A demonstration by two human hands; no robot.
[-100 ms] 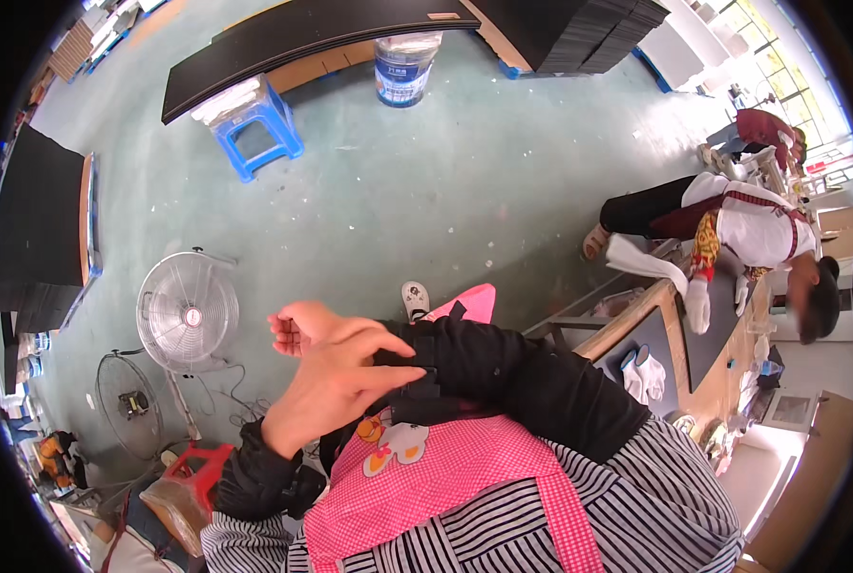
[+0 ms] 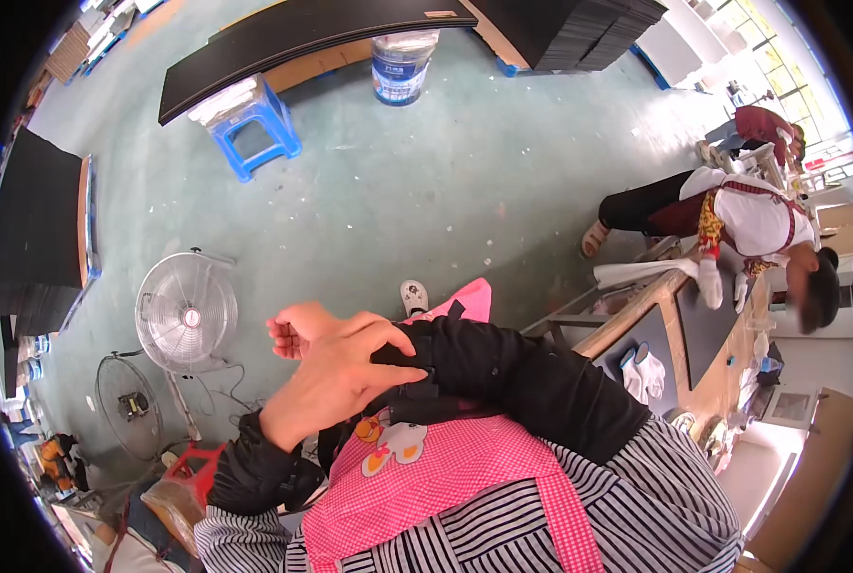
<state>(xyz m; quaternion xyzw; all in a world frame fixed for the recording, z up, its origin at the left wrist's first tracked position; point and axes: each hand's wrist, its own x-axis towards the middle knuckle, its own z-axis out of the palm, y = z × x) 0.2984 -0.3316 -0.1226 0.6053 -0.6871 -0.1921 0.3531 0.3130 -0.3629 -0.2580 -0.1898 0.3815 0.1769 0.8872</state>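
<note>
My left hand (image 2: 336, 368) reaches across from the lower left and lies over my right wrist. Its thumb and fingers close on a black wrist strap (image 2: 419, 355) around the black right sleeve (image 2: 488, 355). Part of my right hand (image 2: 297, 327) shows beyond the left one, fingers loosely bent and nothing visible in them; the rest is covered. Another black band (image 2: 297, 482) circles my left sleeve. Below the arms is a pink checked apron (image 2: 464, 458) with a cartoon patch.
A workbench (image 2: 627, 329) at right carries white gloves (image 2: 643, 372) and dark panels (image 2: 703, 325); a co-worker in white gloves (image 2: 710, 282) bends over it. A standing fan (image 2: 188, 310) is at left. Black boards (image 2: 302, 48) rest on a blue stool (image 2: 254, 134) and a bucket (image 2: 402, 72).
My left fingers have shifted slightly on the strap, drawing closer to the sleeve. The co-worker's gloved hands and the white piece by the bench have moved a little.
</note>
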